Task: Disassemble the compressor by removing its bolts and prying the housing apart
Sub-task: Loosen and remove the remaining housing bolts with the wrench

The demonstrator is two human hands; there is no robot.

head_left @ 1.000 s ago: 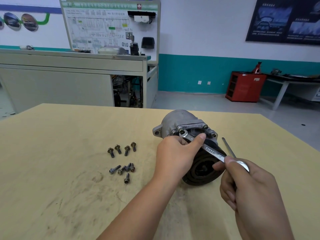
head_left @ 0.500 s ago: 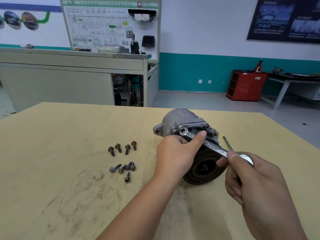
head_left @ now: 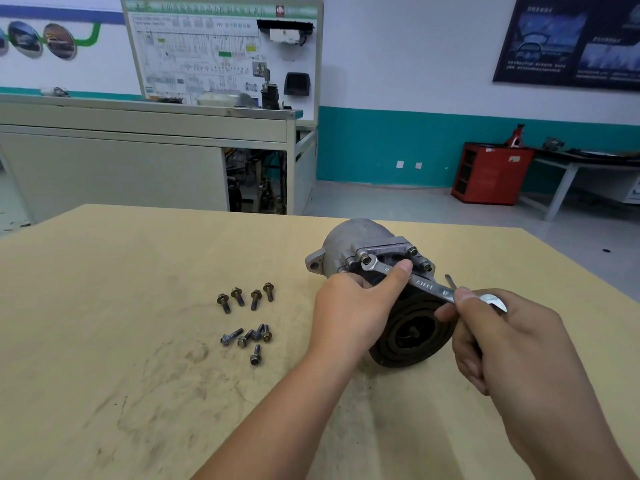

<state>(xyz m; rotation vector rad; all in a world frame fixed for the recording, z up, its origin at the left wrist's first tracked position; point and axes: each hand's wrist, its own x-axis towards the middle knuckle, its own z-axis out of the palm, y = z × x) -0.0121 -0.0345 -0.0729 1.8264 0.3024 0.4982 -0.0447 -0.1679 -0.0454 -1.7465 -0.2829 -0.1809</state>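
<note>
The grey compressor (head_left: 356,241) lies on its side on the wooden table (head_left: 104,306), its black pulley (head_left: 412,336) facing me. A steel wrench (head_left: 424,285) sits with its ring end on a bolt (head_left: 366,260) of the top plate. My left hand (head_left: 353,313) grips the compressor body, with the thumb pressing on the wrench shank. My right hand (head_left: 502,344) pinches the wrench's near end. Two more bolts (head_left: 419,258) remain in the plate.
Several removed bolts (head_left: 246,317) lie loose on the table left of the compressor. A thin metal tool (head_left: 450,280) lies behind the wrench, mostly hidden. Beyond the table stand a grey workbench (head_left: 145,161) and a red cabinet (head_left: 490,173).
My right hand has swung the wrench's near end to the right and slightly away, turning it about the bolt. The left hand and compressor stayed in place.
</note>
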